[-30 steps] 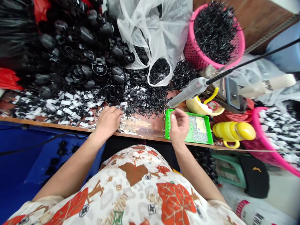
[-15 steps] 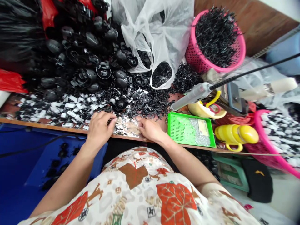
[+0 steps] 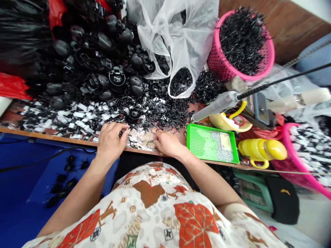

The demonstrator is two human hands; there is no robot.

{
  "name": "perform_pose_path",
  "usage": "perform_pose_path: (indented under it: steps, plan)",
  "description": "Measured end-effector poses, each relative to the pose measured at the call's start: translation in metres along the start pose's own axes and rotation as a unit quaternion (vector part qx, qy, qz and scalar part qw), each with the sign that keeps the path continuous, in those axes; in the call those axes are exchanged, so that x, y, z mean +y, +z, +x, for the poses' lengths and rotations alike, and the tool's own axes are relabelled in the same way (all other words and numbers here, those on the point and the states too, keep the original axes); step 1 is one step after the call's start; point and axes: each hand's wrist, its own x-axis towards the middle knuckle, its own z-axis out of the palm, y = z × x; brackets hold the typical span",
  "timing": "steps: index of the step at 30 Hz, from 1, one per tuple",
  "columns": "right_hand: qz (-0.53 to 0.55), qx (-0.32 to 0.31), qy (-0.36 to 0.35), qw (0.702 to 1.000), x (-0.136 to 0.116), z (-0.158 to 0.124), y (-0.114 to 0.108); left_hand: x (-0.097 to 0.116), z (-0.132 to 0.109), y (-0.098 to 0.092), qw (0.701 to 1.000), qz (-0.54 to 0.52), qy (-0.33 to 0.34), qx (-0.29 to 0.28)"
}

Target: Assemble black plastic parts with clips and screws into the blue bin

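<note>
My left hand (image 3: pixel 111 141) rests at the bench's front edge, its thumb and fingertips closed round a small black plastic piece (image 3: pixel 122 132) that is mostly hidden. My right hand (image 3: pixel 168 142) is a short way to the right, fingers bent and pressed together; what they pinch, if anything, is too small to make out. Between the hands lies a shiny patch of clear plastic (image 3: pixel 141 137) with a few small dark bits on it. Just behind it sits a round black part (image 3: pixel 133 114). White and black small pieces (image 3: pixel 85 115) are heaped beyond my left hand.
A green tray (image 3: pixel 189 139) with small clear pieces stands right of my right hand, beside a yellow bottle (image 3: pixel 261 148). A grey electric screwdriver (image 3: pixel 216 106) hangs above it. Behind are black assemblies (image 3: pixel 103 82), a white plastic bag (image 3: pixel 192 41) and a pink basket (image 3: pixel 213 57).
The whole view has shifted slightly to the right. Both hands keep nearly the same place on the bench, with only small finger movements.
</note>
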Motion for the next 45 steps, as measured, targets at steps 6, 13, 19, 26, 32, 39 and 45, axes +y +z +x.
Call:
perform_pose_path:
  steps: [6,13,19,26,32,39,45]
  plan:
    - [0.100,0.086,0.031,0.991,0.033,-0.023,0.000,-0.003,0.011,0.006,0.995,0.095,-0.026,-0.009]
    - [0.197,0.157,0.034,0.967,0.045,-0.036,0.012,0.014,0.019,0.018,0.993,0.099,0.016,-0.065]
    - [0.157,0.061,0.066,0.984,0.028,-0.023,0.014,0.017,0.009,0.024,0.999,0.030,0.021,-0.037]
    - [0.096,0.038,0.009,0.995,0.025,-0.016,-0.005,0.021,0.016,0.009,0.866,-0.435,-0.236,0.063]
    - [0.129,0.140,0.043,0.981,0.040,-0.024,-0.004,0.023,0.018,0.004,0.672,-0.668,-0.319,-0.025]
    - [0.063,0.014,0.042,0.997,0.022,-0.014,0.003,0.043,0.010,0.024,0.730,-0.621,-0.284,-0.035]
    - [-0.018,-0.027,0.003,0.999,0.017,-0.015,-0.004,0.051,0.004,0.025,0.762,-0.584,-0.265,-0.090]
